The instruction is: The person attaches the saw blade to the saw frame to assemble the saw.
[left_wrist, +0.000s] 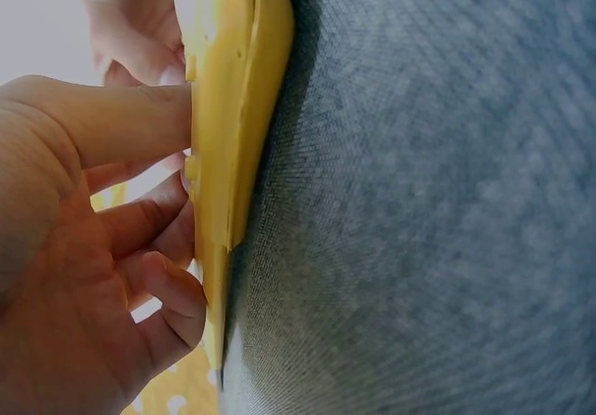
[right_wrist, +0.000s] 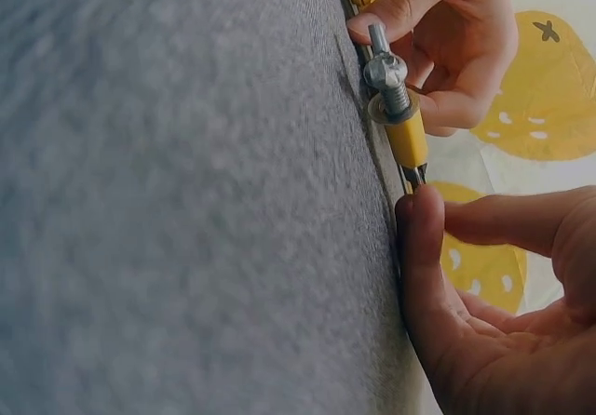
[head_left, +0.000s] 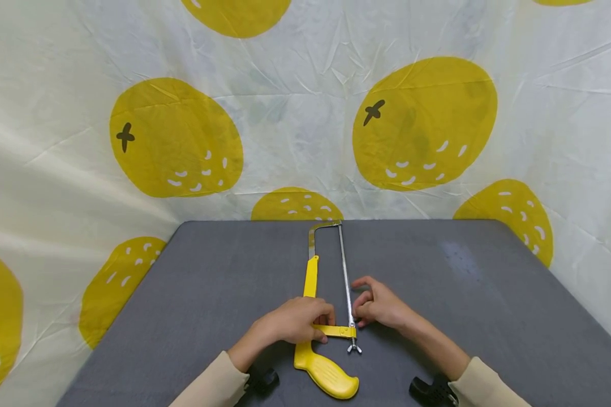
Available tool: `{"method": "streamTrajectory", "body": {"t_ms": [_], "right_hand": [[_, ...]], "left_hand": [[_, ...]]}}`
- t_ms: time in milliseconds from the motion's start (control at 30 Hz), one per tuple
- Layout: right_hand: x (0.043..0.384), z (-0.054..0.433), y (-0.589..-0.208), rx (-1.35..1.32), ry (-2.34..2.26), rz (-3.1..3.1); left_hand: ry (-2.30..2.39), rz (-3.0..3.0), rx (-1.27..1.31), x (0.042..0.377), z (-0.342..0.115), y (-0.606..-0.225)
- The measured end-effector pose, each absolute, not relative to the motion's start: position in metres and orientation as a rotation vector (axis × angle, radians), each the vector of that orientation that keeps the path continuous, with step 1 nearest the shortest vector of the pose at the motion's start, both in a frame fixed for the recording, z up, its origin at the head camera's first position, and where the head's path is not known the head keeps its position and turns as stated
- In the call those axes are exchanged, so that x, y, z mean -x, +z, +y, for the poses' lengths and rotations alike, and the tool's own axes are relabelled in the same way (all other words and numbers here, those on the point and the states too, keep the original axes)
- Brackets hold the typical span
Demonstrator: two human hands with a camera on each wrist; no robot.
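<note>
A hacksaw (head_left: pixel 310 277) with a yellow handle and frame lies flat on the grey table, its silver blade (head_left: pixel 344 265) on the right side. My left hand (head_left: pixel 301 317) grips the yellow frame just ahead of the handle, thumb on the near side and fingers bent over it. At the blade's near end, my right hand (head_left: pixel 379 305) has its thumb and a fingertip together at the blade, beside the frame's short yellow arm (right_wrist: pixel 407 140). A metal wing nut (right_wrist: pixel 385 69) on a threaded bolt sticks out from that arm. The fingertips partly hide the blade end.
The grey table (head_left: pixel 224 271) runs back to a pale cloth (head_left: pixel 295 141) printed with yellow fruit shapes. This cloth hangs behind the table and along its sides. Black devices (head_left: pixel 433 390) sit at both wrists.
</note>
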State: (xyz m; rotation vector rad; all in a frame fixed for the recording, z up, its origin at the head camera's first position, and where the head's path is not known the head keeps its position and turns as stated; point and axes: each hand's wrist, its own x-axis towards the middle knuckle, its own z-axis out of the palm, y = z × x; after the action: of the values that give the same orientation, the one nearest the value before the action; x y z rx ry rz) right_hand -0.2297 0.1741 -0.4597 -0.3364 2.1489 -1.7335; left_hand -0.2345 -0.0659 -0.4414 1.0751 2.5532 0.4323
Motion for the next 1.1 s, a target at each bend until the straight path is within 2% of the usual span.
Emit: {"method": "streamTrajectory", "body": {"t_ms": [700, 1100], "right_hand": [[0.222, 0.192, -0.444, 0.343, -1.450, 2.059], [0.215, 0.200, -0.447, 0.385, -1.387, 1.950]], "left_hand": [[0.457, 2.546, -1.099, 0.234, -0.067, -0.442], [0.448, 2.557, -1.090, 0.234, -0.066, -0.443]]}}
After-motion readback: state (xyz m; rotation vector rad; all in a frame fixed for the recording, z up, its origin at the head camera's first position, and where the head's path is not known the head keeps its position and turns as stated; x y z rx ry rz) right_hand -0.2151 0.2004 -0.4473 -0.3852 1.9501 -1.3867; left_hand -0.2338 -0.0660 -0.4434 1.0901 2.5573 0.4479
